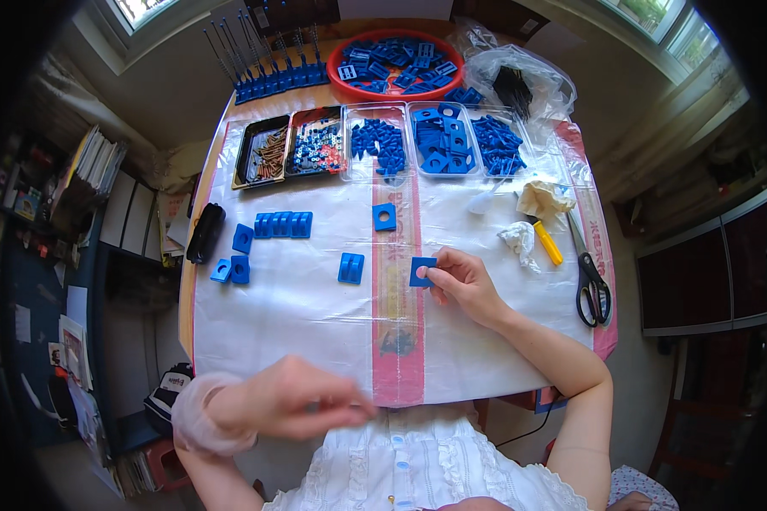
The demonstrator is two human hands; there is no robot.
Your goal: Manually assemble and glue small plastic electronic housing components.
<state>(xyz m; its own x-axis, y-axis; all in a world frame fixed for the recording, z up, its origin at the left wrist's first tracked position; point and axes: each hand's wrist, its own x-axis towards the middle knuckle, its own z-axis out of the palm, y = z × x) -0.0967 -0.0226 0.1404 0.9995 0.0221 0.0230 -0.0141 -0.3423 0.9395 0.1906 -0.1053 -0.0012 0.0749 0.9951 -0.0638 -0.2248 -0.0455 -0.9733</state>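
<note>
My right hand (465,288) pinches a flat blue square plate with a round hole (415,263) above the middle of the table. My left hand (302,398) is over the near edge, smeared by motion; whether its fingers hold anything does not show. Left of the held plate lies a blue piece with two raised ridges (351,268). Another blue square with a hole (384,217) rests farther back. A row of ridged blue pieces (283,225) stands to the left, with several loose blue pieces (240,269) beside it.
Trays of screws (273,154), nuts (315,149) and blue parts (377,145) line the back. Behind them stand a red basin (337,83) and upright rods on blue bases (273,83). Scissors (592,289) and a yellow-handled tool (549,244) lie right; a black case (205,233) lies left.
</note>
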